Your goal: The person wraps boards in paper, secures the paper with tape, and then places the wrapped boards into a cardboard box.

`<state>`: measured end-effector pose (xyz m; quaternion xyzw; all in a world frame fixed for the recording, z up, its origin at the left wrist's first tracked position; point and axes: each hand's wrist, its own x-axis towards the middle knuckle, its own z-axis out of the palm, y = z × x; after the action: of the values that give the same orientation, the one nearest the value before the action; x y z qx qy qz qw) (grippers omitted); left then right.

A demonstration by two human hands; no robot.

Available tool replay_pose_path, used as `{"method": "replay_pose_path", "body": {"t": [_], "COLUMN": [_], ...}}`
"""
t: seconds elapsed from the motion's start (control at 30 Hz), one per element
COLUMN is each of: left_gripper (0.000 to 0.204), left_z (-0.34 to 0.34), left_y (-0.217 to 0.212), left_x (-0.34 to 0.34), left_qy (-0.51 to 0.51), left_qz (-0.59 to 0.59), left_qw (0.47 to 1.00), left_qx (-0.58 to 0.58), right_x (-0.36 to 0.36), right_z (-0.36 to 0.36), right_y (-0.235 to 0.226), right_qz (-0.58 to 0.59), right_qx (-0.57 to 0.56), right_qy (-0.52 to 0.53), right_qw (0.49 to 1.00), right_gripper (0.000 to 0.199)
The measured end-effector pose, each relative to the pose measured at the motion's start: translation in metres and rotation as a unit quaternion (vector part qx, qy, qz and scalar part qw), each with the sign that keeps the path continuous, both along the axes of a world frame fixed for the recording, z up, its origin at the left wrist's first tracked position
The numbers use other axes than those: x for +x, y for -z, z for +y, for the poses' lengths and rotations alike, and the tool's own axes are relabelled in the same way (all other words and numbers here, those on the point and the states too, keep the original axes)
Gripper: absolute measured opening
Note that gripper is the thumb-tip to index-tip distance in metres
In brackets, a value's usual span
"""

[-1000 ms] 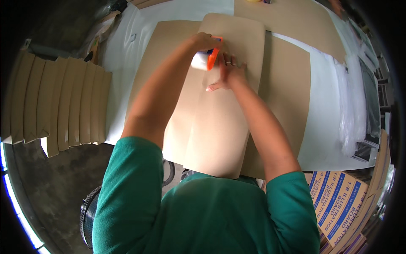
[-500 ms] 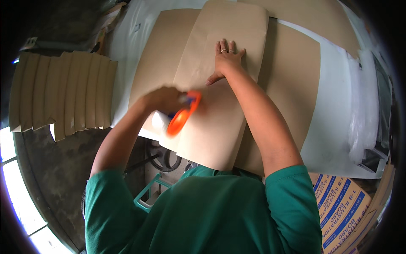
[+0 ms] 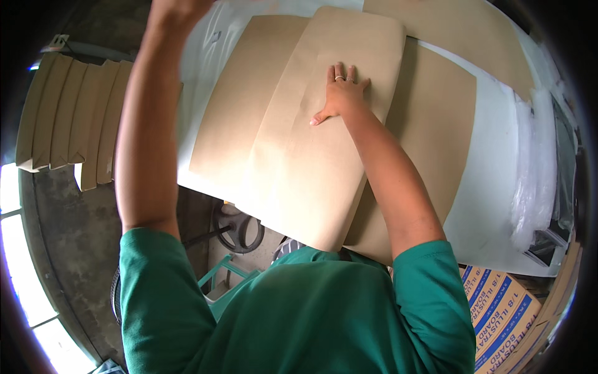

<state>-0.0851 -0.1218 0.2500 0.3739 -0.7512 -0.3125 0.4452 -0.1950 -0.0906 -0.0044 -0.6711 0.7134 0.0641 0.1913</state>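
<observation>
A person's right hand (image 3: 344, 95) lies flat at one o'clock, fingers spread wide, on a long brown sheet (image 3: 317, 168) running from twelve to six across a white tabletop (image 3: 486, 206). The left hand (image 3: 185, 5), cropped at eleven, shows too little to tell its grip; its forearm (image 3: 148, 137) blocks part of the cardboard stack (image 3: 65, 118) near ten. Clear plastic (image 3: 534, 168) lies at three, printed boxes (image 3: 506, 315) at four, a black handwheel (image 3: 239, 229) at eight.
</observation>
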Motion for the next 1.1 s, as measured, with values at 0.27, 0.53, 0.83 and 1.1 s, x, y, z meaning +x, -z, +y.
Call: {"method": "replay_pose_path", "body": {"t": [0.27,0.53,0.83,1.1], "left_gripper": [0.067,0.067,0.058,0.054], "left_z": [-0.046,-0.024,-0.024,-0.022], "left_y": [0.189,0.175,0.180,0.184], "left_x": [0.033,0.009,0.006,0.008], "left_qy": [0.085,0.048,0.041,0.025], "left_qz": [-0.593,-0.571,-0.594,-0.610], "left_qw": [0.787,0.778,0.766,0.767], "left_qx": [0.148,0.257,0.243,0.200], "right_x": [0.013,-0.005,-0.009,-0.027], "right_z": [-0.002,-0.002,-0.055,-0.060], "right_y": [-0.013,-0.005,-0.014,0.022], "right_qz": [-0.002,-0.061,-0.004,-0.066], "right_qx": [0.039,0.001,0.102,-0.068], "right_qy": [-0.019,0.006,-0.008,0.033], "right_qw": [0.999,0.998,0.995,0.995], "right_gripper": [0.135,0.129,0.104,0.049]}}
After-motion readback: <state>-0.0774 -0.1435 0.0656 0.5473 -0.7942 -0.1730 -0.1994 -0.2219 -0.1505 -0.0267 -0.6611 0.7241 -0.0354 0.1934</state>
